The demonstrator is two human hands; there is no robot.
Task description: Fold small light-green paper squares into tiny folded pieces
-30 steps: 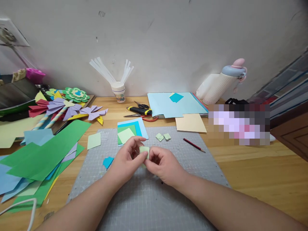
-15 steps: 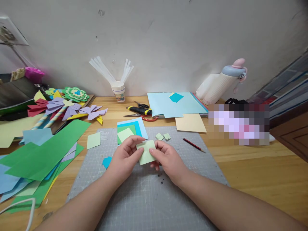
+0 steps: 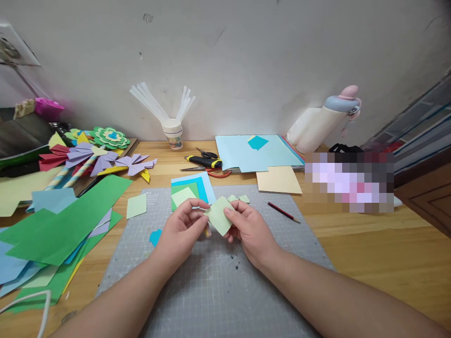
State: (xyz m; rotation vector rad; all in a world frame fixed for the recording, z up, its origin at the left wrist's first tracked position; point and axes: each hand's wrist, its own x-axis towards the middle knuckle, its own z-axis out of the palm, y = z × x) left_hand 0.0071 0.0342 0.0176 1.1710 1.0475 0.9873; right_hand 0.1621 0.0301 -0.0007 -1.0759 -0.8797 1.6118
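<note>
A small square of pale green paper (image 3: 219, 217) is held up above the grey cutting mat (image 3: 218, 291), turned so its corners point up and down. My right hand (image 3: 252, 230) pinches its right side, thumb on the face and fingers behind. My left hand (image 3: 183, 230) is closed at the left corner, thumb and fingertips on the paper's edge. Just behind my hands lie small pale green cut pieces (image 3: 244, 199), partly hidden. Coloured paper squares (image 3: 183, 196) are stacked beyond my left hand, and a blue scrap (image 3: 155, 238) lies beside its wrist.
A red and black pencil (image 3: 283, 212) lies on the mat's right side. Scissors and a black-yellow handled tool (image 3: 203, 162) rest behind the mat. Green paper sheets (image 3: 70, 225) and paper flowers (image 3: 111, 137) cover the left. A paper cup (image 3: 174, 136) stands by the wall.
The pale green square has been turned in my fingers, from lying nearly edge-up to corner-up. It has shifted slightly right, and my left thumb has moved from its face to its corner.
</note>
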